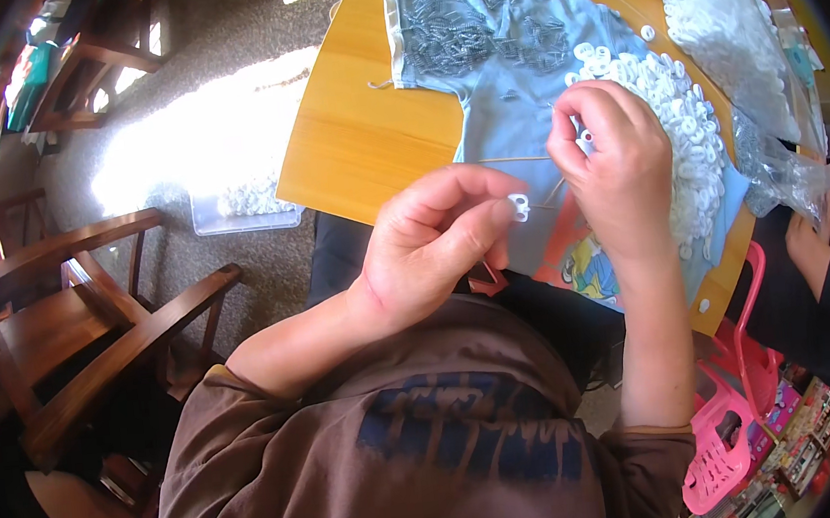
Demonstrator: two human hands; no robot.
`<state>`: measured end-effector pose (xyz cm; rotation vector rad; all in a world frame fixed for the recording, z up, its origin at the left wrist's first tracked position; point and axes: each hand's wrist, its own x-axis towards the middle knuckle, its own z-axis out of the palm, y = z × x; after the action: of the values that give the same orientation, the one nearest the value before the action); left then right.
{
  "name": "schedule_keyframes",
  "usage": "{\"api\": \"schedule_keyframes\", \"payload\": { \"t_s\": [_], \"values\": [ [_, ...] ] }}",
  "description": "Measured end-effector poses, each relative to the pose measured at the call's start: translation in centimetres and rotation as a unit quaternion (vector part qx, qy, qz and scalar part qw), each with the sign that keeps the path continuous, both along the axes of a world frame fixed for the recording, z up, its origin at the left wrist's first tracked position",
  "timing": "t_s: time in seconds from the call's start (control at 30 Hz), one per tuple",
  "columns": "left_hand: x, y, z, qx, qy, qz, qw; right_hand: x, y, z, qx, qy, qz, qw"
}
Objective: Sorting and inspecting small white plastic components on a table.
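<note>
Homelike room with wooden chairs (pixel 62 328)

We log hard, sunlight-like glare burning a patch of grey speckled floor (pixel 214 44) to white, upper left. Dark brown wooden chairs (pixel 134 351) sit in shade, bending toward the black fisheye rim. We find the heaped small white plastic pieces (pixel 687 123) bright, fine detail washing out.

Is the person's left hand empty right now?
No, the left hand pinches a small white piece between thumb and forefinger, above the grey-blue cloth on the table.
</note>
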<state>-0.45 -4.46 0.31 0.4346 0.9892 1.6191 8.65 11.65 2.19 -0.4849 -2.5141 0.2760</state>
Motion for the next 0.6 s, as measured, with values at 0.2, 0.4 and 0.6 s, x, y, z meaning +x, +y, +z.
{"api": "schedule_keyframes", "payload": {
  "t_s": [0.2,0.4,0.6],
  "values": [
    [0.2,0.3,0.4,-0.004,-0.043,0.025,0.999,2.9,-3.8,1.9,-0.478,0.143,-0.033,0.866],
    [1.1,0.3,2.8,0.001,-0.006,-0.019,1.0,6.0,-5.9,3.1,-0.588,0.218,0.031,0.779],
    [2.4,0.2,3.3,0.024,0.039,-0.045,0.998,7.4,-6.5,2.9,-0.607,0.229,0.048,0.759]
  ]
}}
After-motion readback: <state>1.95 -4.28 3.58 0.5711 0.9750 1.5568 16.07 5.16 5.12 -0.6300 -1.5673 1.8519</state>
